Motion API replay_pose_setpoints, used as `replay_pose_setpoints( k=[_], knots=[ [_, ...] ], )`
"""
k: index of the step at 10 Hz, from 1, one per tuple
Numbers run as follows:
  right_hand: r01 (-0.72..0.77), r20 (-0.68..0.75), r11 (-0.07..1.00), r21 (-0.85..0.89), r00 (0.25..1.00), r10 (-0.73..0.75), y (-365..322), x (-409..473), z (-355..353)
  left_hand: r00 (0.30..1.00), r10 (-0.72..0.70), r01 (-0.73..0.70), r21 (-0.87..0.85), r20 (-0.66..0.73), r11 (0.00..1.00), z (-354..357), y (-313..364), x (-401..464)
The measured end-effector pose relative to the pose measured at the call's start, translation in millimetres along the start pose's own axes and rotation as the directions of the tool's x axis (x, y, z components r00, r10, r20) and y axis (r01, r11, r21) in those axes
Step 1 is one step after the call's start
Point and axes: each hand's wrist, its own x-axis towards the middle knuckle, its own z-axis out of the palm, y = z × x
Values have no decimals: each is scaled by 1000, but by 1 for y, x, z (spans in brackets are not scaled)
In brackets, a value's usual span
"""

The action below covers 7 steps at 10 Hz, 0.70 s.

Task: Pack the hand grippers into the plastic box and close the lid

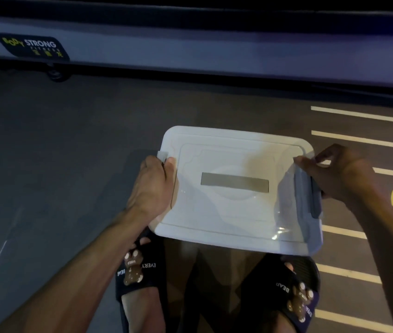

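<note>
A clear plastic box with a white lid (233, 162) sits on the dark floor just in front of my feet. The lid lies flat on the box and has a grey strip at its middle. My left hand (153, 186) grips the box's left edge, thumb on the lid and fingers over the left latch (162, 155). My right hand (337, 173) holds the right edge at the grey latch (308, 195), which stands tilted out from the box. The hand grippers are hidden; the lid covers the inside.
My two feet in black slides with brown bear charms (133, 270) stand right behind the box. A long grey machine base with a "Body Strong" label (32, 48) runs across the back. White floor lines (358, 139) and a yellow mark lie to the right.
</note>
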Motion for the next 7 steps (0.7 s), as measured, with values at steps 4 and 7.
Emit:
replay_pose_setpoints(
  k=[4,7],
  knots=[
    [197,-88,964,-181,973,-215,-23,78,-11,884,464,-460,271,54,846,0,20,70],
    [263,371,961,86,887,-276,-96,67,-94,908,361,-390,111,214,914,-57,78,82]
  ],
)
